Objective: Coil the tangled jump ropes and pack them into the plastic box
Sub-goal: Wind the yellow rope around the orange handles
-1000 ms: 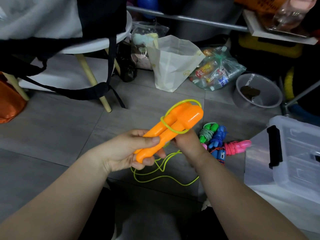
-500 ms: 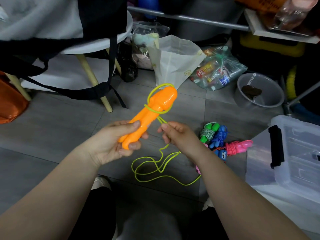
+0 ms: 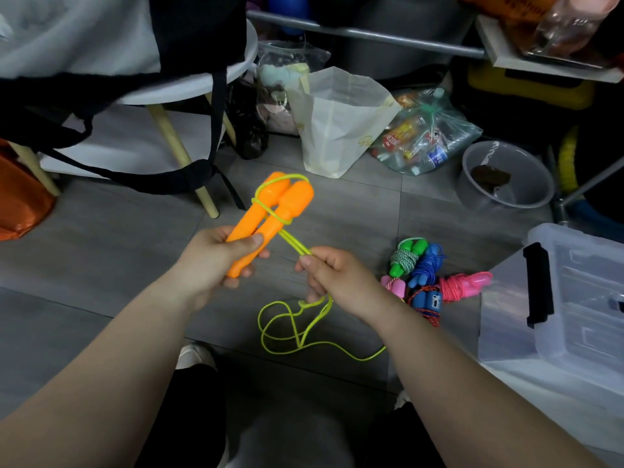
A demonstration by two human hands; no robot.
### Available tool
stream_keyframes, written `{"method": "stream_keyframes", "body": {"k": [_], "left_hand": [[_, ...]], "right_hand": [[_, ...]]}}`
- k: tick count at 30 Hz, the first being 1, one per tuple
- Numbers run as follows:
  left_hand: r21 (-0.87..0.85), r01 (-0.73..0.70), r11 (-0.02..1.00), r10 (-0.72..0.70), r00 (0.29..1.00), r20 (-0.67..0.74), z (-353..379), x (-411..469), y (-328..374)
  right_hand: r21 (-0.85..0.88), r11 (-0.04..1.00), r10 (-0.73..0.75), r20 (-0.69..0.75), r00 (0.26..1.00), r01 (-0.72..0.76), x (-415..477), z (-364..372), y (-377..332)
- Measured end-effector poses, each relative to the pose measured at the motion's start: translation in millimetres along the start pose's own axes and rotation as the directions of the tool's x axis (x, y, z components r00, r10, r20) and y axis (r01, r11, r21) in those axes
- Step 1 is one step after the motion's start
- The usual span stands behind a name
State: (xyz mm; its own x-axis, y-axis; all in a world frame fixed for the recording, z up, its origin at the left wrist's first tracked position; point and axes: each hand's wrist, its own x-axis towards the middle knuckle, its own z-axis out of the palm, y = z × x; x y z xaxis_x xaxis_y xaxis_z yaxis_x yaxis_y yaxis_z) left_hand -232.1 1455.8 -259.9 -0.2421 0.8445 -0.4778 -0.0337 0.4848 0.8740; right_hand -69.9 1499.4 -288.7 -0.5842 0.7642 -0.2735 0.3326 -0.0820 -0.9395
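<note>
Left hand (image 3: 216, 261): fingers clamped on orange handles (image 3: 270, 214). Right hand (image 3: 332, 276): fingers pinching yellow cord (image 3: 293, 243). I'd keep wraps taut, side by side.

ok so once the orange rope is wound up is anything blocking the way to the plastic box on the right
Partly. The coiled jump ropes lie on the floor between the orange handles and the plastic box, so the left hand would carry over them. The box's lid looks closed, with its black latch down.

Single head-worn wide-angle view, forward and steeply down, close over both forearms and the grey floor (image 3: 101, 265).
</note>
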Motion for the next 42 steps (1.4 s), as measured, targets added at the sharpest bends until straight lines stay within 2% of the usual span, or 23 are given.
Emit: {"method": "stream_keyframes", "body": {"k": [2,5,7,10,13,16,18,21,24,25,27,29,32,35,37,39,42], "left_hand": [[0.226,-0.048,0.973,0.064,0.996,-0.063,-2,2,-5],[0.487,-0.078,0.870,0.176,0.971,-0.160,-4,4,-10],[0.668,-0.048,0.742,0.214,0.962,-0.168,-3,4,-12],[0.887,-0.033,0.460,0.217,0.973,-0.077,9,-2,-16],[0.954,-0.121,0.273,0.280,0.959,0.042,21,-6,-19],[0.972,-0.204,0.116,0.201,0.963,0.178,27,-8,-23],[0.961,-0.271,0.055,0.107,0.959,0.264,28,-9,-22],[0.926,-0.377,0.032,0.026,0.926,0.376,25,-12,-17],[0.871,-0.481,0.101,0.013,0.876,0.482,18,-15,-12],[0.844,-0.508,0.175,-0.015,0.855,0.518,16,-17,-10],[0.744,-0.518,0.422,-0.064,0.801,0.595,11,-20,-5],[0.582,-0.482,0.654,-0.003,0.769,0.640,8,-23,-1],[0.369,-0.393,0.843,0.115,0.800,0.589,3,-21,1],[0.151,-0.192,0.970,0.109,0.893,0.436,5,-18,4],[-0.048,-0.067,0.997,0.078,0.952,0.297,6,-14,6],[-0.105,-0.020,0.994,0.041,0.978,0.205,4,-9,6],[-0.066,0.003,0.998,0.008,0.986,0.167,0,-5,1]], "right_hand": [[-0.126,0.992,-0.007,-0.006,1.000,0.006,-3,-1,-1],[-0.347,0.936,-0.066,0.016,0.998,0.067,-5,-4,1],[-0.362,0.929,-0.075,0.015,0.997,0.075,-5,-4,2],[-0.334,0.938,-0.097,-0.008,0.995,0.089,-6,-3,-1],[-0.317,0.946,-0.069,-0.003,0.998,0.064,-5,-4,-4],[-0.425,0.904,-0.029,0.036,0.999,0.041,-7,-10,-5],[-0.508,0.860,-0.013,0.084,0.996,0.054,-9,-18,-8],[-0.498,0.864,-0.005,0.145,0.989,0.077,-13,-27,-13],[-0.411,0.911,0.025,0.164,0.986,0.046,-13,-34,-12],[-0.351,0.936,0.044,0.178,0.983,0.021,-13,-36,-13],[-0.223,0.974,0.082,0.207,0.975,-0.035,-14,-40,-14],[-0.087,0.993,0.099,0.199,0.975,-0.083,-13,-44,-9],[-0.018,0.982,0.188,0.108,0.976,-0.187,-11,-37,1],[0.048,0.992,0.112,0.056,0.992,-0.115,-8,-18,0],[0.093,0.993,0.072,0.012,0.997,-0.073,-6,-5,-3],[-0.015,1.000,-0.005,-0.004,1.000,0.004,-4,5,2],[-0.265,0.962,-0.069,-0.003,0.998,0.066,-6,11,10]]}}
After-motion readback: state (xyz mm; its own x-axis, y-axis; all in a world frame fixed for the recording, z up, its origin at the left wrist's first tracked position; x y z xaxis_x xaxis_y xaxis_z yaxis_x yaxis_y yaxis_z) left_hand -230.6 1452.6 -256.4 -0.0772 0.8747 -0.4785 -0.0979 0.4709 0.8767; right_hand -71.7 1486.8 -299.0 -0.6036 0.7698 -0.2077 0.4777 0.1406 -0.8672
